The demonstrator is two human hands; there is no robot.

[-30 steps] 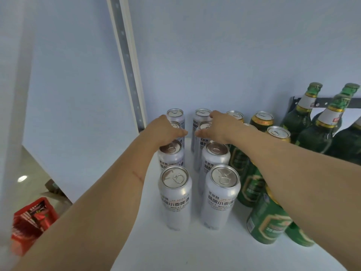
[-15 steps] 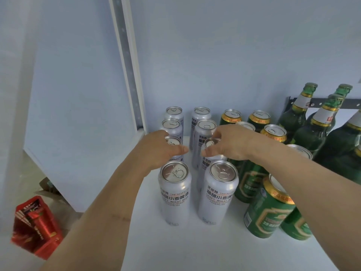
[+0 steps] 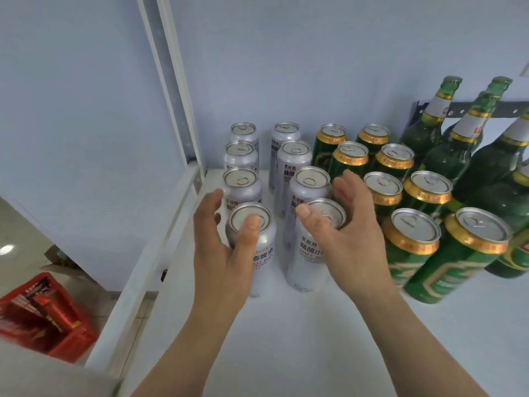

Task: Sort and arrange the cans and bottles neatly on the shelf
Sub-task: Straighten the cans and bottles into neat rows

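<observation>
Silver cans stand in two columns at the left of the white shelf (image 3: 286, 339). My left hand (image 3: 226, 253) cups the front left silver can (image 3: 264, 247) from its left, thumb lying over the lid, fingers spread. Cupped round the front right silver can (image 3: 307, 253) is my right hand (image 3: 352, 236), thumb at the lid's near rim and fingers behind it. Neither can is lifted. Green cans with gold rims (image 3: 412, 230) stand in two columns to the right, and green glass bottles (image 3: 438, 133) beyond them.
A white upright post (image 3: 171, 81) and side rail (image 3: 160, 253) bound the shelf on the left. Below on the floor at the left sits a red crate (image 3: 43, 313). A dark metal bracket (image 3: 515, 107) runs along the wall behind the bottles.
Both hands have drawn back toward me, row by row, from the rear silver cans to the front pair. The view has tilted down.
</observation>
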